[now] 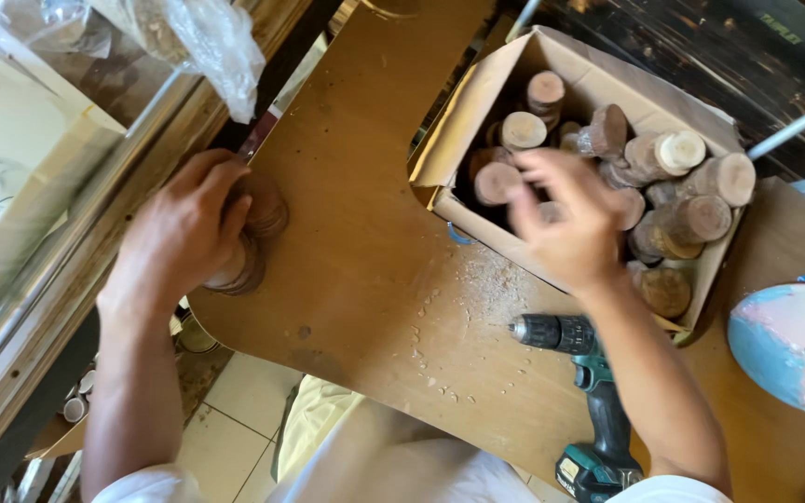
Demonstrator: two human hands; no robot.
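the left hand (184,233), at centre left of the frame, lies curled over a stack of wooden discs (253,233) on the tabletop (356,251). the right hand (566,219), fingers loosely spread, reaches into the cardboard box (477,102) of round wood pieces (691,177) at upper right; whether it grips one i cannot tell. a cordless drill (589,401) lies below.

A stack of thin round wooden discs (252,233) is lying on the brown board's left edge, while short bark-edged log rounds (691,186) are crowding an open cardboard box (477,102), cut ends facing up
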